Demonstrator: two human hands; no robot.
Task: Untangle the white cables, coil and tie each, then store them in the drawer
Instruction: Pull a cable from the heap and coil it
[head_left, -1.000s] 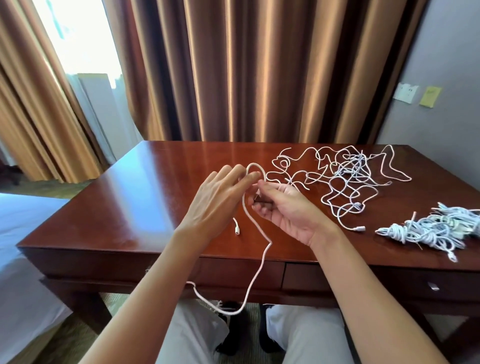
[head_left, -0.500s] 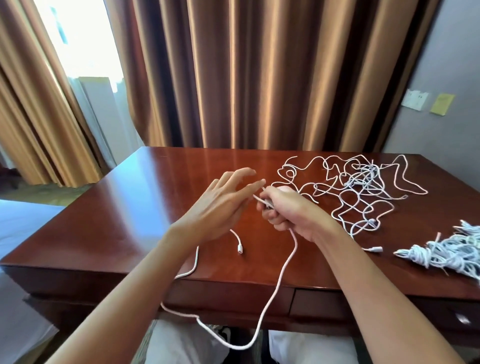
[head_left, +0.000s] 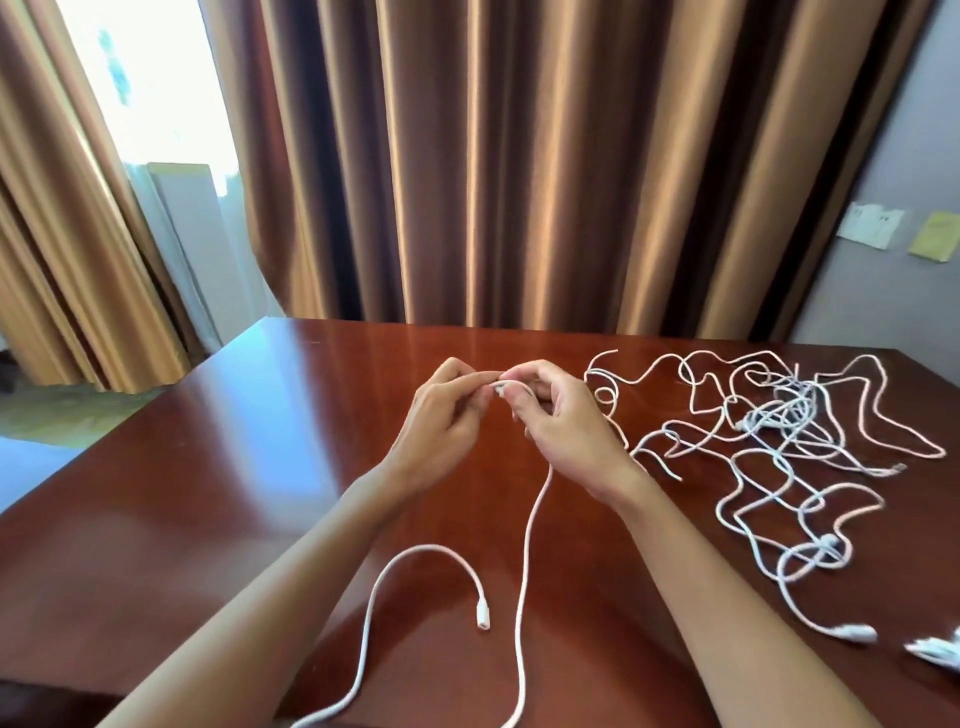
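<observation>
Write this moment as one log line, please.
both hands pinch white cable end | left hand | right hand | tangled cables wait on desk

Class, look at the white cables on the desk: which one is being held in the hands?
The single cable trailing toward the near edge of the desk; both hands pinch one end. The tangled cables to the right lie untouched.

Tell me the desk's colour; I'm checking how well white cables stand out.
Glossy reddish-brown wood desk, seen in the head view.
</observation>
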